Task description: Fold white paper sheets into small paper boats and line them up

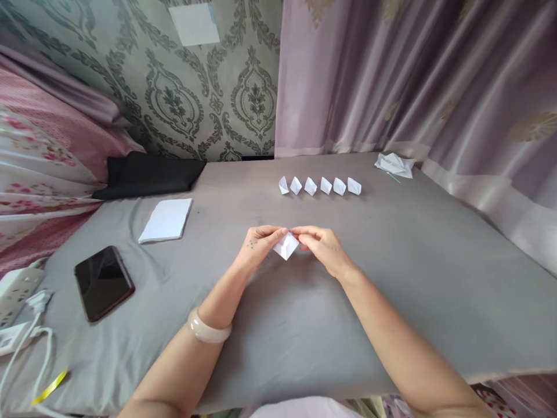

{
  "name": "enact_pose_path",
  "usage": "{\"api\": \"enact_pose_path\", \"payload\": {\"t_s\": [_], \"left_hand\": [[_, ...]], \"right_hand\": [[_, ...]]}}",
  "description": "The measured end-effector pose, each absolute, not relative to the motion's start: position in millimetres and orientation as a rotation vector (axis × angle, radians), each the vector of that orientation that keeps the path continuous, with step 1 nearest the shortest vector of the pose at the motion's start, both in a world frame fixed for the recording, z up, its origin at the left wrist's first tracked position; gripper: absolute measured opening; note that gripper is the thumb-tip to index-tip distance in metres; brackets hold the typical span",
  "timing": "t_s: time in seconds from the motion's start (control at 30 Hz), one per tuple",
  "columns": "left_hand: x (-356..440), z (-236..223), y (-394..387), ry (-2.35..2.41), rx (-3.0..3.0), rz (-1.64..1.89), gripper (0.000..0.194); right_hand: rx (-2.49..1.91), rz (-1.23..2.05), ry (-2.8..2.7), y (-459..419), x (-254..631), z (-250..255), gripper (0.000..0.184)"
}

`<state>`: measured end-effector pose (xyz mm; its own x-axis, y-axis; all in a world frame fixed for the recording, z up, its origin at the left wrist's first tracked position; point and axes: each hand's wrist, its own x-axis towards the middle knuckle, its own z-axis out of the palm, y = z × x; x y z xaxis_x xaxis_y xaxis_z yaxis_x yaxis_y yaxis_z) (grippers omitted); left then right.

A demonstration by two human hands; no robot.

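- Working on one folded paper point(286, 247), two bare hands meet near the middle of the view, over the grey cloth point(413, 278); take that paper as the clock's centre.
- The left hand point(260, 244) pinches its upper left edge, at 10 o'clock, thumb on top and fingers behind.
- The right hand point(322, 244) has its fingertips at the upper right edge, at 2 o'clock; whether they grip or only touch I cannot tell.
- Done, it seems: six small folded white pieces point(310, 186) stand in a row at 1 o'clock, close together but apart. The leftmost looks more open than its neighbours.
- In hand: the held paper is a flat-looking diamond, one point towards 6 o'clock. Creases show, so I judge it partly folded; how many folds are left is too small to read.
- Left over: a stack of white sheets point(166, 220), just past 9 o'clock, looks unfolded, which suggests spare material.
- Unclear: a loose pile of white paper point(394, 164) lies at 2 o'clock, its use not evident.
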<state>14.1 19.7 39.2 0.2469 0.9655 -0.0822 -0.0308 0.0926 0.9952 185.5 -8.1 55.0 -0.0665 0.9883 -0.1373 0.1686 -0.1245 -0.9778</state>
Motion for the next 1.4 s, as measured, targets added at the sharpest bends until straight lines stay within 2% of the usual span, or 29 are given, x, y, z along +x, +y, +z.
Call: {"api": "enact_pose_path", "payload": {"t_s": [0.1,0.23,0.43,0.6,0.9,1.07,1.23,1.4], "left_hand": [[14.0,42.5,17.2,0.983,1.329,0.973,0.023],[14.9,44.2,15.6,0.962,1.273,0.936,0.02],[14.4,43.0,17.6,0.95,1.072,0.878,0.028],[12.9,44.0,18.4,0.94,0.987,0.813,0.038],[11.6,38.2,19.2,0.994,0.966,0.757,0.037],[12.9,35.7,19.2,1.033,0.924,0.753,0.037],[15.4,35.7,19.0,1.07,0.925,0.807,0.038],[16.7,36.1,18.5,1.045,0.922,0.771,0.038]], "right_hand": [[-1.347,1.478,-1.323,-9.7,187.4,61.1,0.031],[-1.306,1.551,-1.385,-12.1,189.7,61.3,0.033],[-1.316,1.654,-1.305,-8.3,193.9,58.1,0.035],[-1.331,1.635,-1.098,-4.1,195.3,52.1,0.033],[-1.359,1.584,-1.064,-1.7,196.4,44.9,0.035],[-1.413,1.511,-1.069,-0.9,193.1,38.3,0.032],[-1.349,1.663,-1.012,-3.3,189.1,39.2,0.025],[-1.378,1.674,-0.936,-2.4,190.1,40.8,0.017]]}}
